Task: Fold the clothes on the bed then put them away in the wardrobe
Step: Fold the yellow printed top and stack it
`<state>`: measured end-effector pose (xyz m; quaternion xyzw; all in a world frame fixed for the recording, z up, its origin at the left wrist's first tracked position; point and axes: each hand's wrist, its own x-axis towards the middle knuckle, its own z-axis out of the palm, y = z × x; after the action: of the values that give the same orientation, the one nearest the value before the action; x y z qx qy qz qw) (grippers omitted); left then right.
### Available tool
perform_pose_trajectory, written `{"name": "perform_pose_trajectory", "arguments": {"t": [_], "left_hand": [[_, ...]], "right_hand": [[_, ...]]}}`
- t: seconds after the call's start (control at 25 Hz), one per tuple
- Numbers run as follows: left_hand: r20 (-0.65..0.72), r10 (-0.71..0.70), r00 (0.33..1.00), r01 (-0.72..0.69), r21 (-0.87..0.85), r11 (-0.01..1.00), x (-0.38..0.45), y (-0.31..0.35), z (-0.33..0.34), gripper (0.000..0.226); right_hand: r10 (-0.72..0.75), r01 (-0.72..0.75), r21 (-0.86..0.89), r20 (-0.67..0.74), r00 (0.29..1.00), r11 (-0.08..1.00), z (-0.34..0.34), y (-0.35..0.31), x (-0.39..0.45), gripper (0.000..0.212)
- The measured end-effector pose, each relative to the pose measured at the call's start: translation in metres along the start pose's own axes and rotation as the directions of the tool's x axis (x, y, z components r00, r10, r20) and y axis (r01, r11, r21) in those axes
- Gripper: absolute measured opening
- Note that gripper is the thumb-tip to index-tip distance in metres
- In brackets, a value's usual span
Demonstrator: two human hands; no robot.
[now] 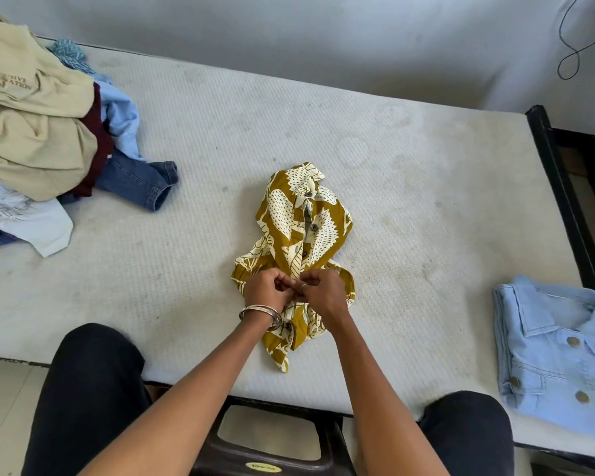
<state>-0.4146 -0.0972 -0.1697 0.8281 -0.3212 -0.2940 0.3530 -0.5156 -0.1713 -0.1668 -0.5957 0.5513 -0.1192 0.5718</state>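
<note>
Starting at the far left, there's a messy pile of clothes heaped on the bed: a beige top with some lettering on top, something maroon under it, a pale blue piece, denim poking out toward the middle, and a white bit at the near edge. Moving over to the middle of the mattress, a mustard and cream leaf-print shirt lies bunched up, button placket facing up, collar end away from the person. The left hand, with a metal bangle on the wrist, has its grip pinched on the shirt's placket near the lower buttons, and the right hand, ring on one finger, pinches the same spot right beside it, knuckles nearly touching. Over on the right, a light blue denim jacket sits neatly folded near the bed's edge, well apart from the shirt.
</note>
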Motion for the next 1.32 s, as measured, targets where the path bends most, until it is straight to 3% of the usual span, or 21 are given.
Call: {"name": "perform_pose_trajectory", "arguments": {"t": [0.12, 0.44, 0.6, 0.72, 0.88, 0.96, 1.12, 1.32], "left_hand": [[-0.057, -0.019, 0.998, 0.021, 0.036, 0.999, -0.001, 0.005, 0.002, 0.02], [-0.043, -0.079, 0.996, 0.081, 0.035, 0.996, 0.006, 0.012, -0.002, 0.01], [-0.068, -0.125, 0.99, 0.128, 0.041, 0.991, 0.009, 0.017, -0.003, 0.01], [-0.039, -0.161, 0.986, 0.163, 0.077, 0.984, 0.01, 0.019, -0.006, 0.012], [0.039, -0.456, 0.889, 0.456, -0.141, 0.878, 0.014, 0.018, -0.006, 0.017], [0.11, -0.534, 0.838, 0.544, -0.225, 0.808, 0.016, 0.018, -0.009, 0.021], [0.321, -0.581, 0.748, 0.663, -0.343, 0.665, 0.02, 0.02, -0.019, 0.006], [0.4, -0.629, 0.667, 0.745, -0.379, 0.549, 0.022, 0.019, -0.018, 0.016]], "right_hand": [[0.024, -0.021, 0.051, -0.062, 0.998, 0.998, 0.002, -0.002, 0.0, 0.016], [-0.089, 0.084, -0.041, -0.153, 0.984, 0.996, 0.006, -0.001, -0.009, 0.014], [-0.213, 0.141, -0.285, -0.243, 0.946, 0.948, 0.021, -0.007, -0.014, 0.01], [-0.299, 0.168, -0.464, -0.226, 0.927, 0.87, 0.03, -0.009, -0.018, 0.012], [-0.494, 0.258, -0.665, -0.192, 0.848, 0.701, 0.037, -0.003, -0.031, 0.018], [-0.516, 0.315, -0.631, -0.159, 0.842, 0.709, 0.036, 0.006, -0.029, 0.019], [-0.309, 0.255, -0.301, -0.148, 0.939, 0.919, 0.018, 0.009, -0.018, 0.026], [-0.217, 0.193, -0.156, -0.158, 0.963, 0.969, 0.01, 0.007, -0.018, 0.029]]}}
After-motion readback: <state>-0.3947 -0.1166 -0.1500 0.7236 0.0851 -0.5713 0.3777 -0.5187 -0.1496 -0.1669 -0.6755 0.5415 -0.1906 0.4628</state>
